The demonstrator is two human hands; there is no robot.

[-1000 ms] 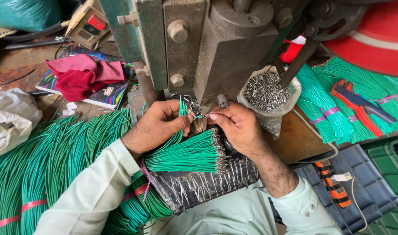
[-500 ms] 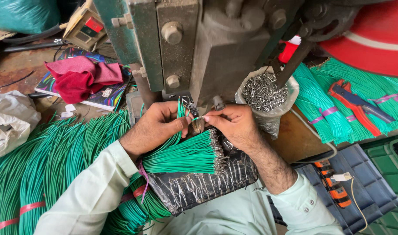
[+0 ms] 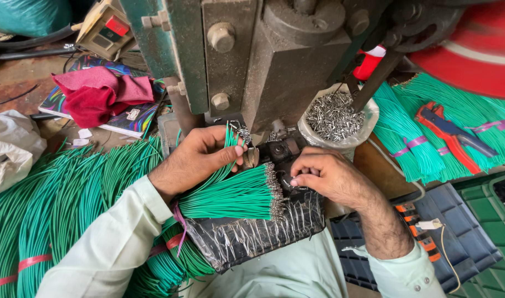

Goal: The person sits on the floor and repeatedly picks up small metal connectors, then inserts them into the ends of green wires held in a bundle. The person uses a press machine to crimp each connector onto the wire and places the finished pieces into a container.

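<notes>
My left hand (image 3: 200, 157) pinches a few green wires (image 3: 230, 138) with metal ends, holding them upright just under the grey-green press machine (image 3: 252, 60). Below that hand a bundle of green wires with crimped tips (image 3: 230, 196) lies across a foil-wrapped block (image 3: 247, 237). My right hand (image 3: 330, 176) rests to the right of the bundle's tips, fingers curled and pinched together close to the press's black die (image 3: 277, 150). What its fingertips hold is too small to tell.
A bag of small metal terminals (image 3: 335, 116) sits right of the press. Bundled green wires (image 3: 54, 209) cover the left side, with more (image 3: 412, 132) at the right under red-blue crimping pliers (image 3: 451, 132). A red cloth (image 3: 101, 96) lies on a colourful book; a red wheel (image 3: 473, 49) spins top right.
My right hand has drawn back from the die, down and to the right. My left hand has stayed at the press with its few wires.
</notes>
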